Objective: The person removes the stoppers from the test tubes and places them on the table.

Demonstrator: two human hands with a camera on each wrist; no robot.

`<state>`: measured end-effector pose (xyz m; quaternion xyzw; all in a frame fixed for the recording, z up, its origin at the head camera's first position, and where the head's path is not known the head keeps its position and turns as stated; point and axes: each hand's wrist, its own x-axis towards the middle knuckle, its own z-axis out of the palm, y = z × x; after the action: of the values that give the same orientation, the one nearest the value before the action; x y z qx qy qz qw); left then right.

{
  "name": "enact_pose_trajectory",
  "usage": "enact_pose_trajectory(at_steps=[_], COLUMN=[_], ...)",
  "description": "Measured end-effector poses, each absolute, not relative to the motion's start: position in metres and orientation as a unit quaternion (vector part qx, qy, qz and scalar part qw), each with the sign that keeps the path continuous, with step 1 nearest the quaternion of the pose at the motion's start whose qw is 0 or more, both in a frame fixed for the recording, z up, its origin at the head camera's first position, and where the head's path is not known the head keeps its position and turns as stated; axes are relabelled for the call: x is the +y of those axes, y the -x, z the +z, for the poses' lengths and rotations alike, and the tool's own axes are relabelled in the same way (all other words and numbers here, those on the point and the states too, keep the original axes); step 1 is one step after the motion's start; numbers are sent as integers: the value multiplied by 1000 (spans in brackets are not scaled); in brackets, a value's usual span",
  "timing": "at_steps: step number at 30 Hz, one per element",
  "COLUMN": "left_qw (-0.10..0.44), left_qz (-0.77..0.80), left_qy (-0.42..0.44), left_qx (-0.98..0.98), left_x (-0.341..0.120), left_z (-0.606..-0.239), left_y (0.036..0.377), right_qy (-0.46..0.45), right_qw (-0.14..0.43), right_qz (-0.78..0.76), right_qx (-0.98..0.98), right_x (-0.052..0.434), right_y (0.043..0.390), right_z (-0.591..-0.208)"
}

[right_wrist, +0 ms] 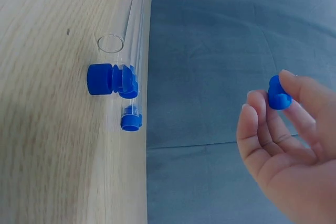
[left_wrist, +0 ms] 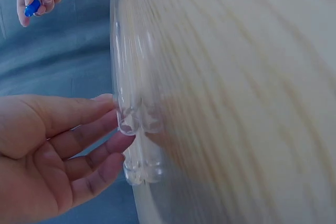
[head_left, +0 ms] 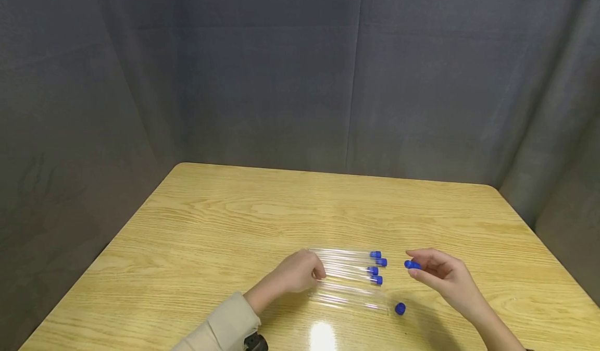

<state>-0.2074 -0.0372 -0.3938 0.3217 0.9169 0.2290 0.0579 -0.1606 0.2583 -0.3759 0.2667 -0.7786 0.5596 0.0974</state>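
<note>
Clear test tubes lie side by side on the table, several with blue stoppers (head_left: 376,280) in their right ends. Nearer the front are uncapped test tubes (head_left: 349,302). My left hand (head_left: 297,272) is at the tubes' rounded left ends, its thumb and fingers pinching the end of one clear test tube (left_wrist: 126,77). To the right of the row, my right hand (head_left: 447,280) holds a blue stopper (right_wrist: 279,94) between thumb and fingers, raised off the table. Another blue stopper (head_left: 400,308) rests on the table beside the uncapped tubes' open ends.
The wood-grain table (head_left: 225,226) extends away behind the tubes and to both sides. Grey curtains (head_left: 267,90) hang behind it and at its sides. A bright light reflection shows on the tabletop near the front.
</note>
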Motion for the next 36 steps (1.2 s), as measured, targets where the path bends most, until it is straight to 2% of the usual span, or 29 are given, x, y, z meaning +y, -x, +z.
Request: enact_pose_trajectory(at_steps=[10, 19, 33, 36], left_qw=[57, 65, 61, 54], left_qz=[251, 272, 316, 319], left_qy=[-311, -301, -315, -318], left_qx=[915, 911, 893, 891], left_x=[-43, -50, -57, -58], left_z=[-392, -388, -382, -383], left_y=[208, 211, 216, 217], right_qy=[-300, -288, -286, -288], right_qw=[72, 20, 7, -11], right_qz=[537, 521, 432, 424], right_qx=[-785, -803, -855, -858], right_x=[259, 257, 257, 257], right_y=[164, 168, 181, 183], right_z=[-380, -382, -393, -395])
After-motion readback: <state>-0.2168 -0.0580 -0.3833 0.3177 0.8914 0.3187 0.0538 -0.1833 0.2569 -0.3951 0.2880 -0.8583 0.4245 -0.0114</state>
